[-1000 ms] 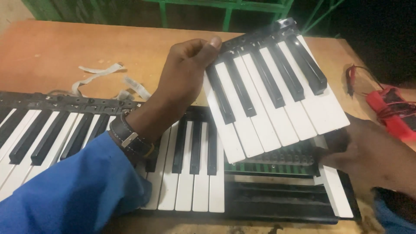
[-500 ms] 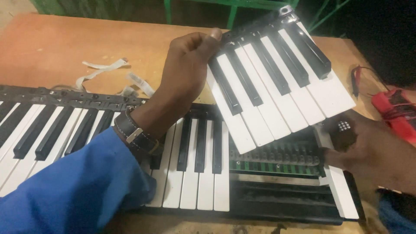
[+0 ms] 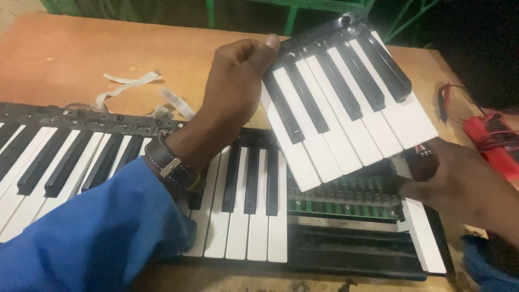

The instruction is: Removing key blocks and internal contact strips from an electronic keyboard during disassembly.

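My left hand point(image 3: 235, 89) grips the back corner of a loose block of piano keys point(image 3: 346, 103), white and black, held tilted above the keyboard point(image 3: 238, 216). Beneath the lifted block a green circuit strip point(image 3: 346, 208) with rubber contact pads lies exposed in the black frame. My right hand point(image 3: 459, 181) rests at the right end of that opening, fingers bent under the block's lower edge, beside a single white key point(image 3: 424, 238). Whether it pinches something small is unclear. A watch sits on my left wrist above a blue sleeve.
The keyboard lies on a wooden table point(image 3: 70, 54). White ribbon cables point(image 3: 135, 89) curl behind it. A red meter with leads point(image 3: 489, 135) sits at the right edge. Green metal framing point(image 3: 292, 16) stands beyond the table.
The key block has been lifted and tilted slightly higher by my left hand. My right hand has slid in under its lower right edge.
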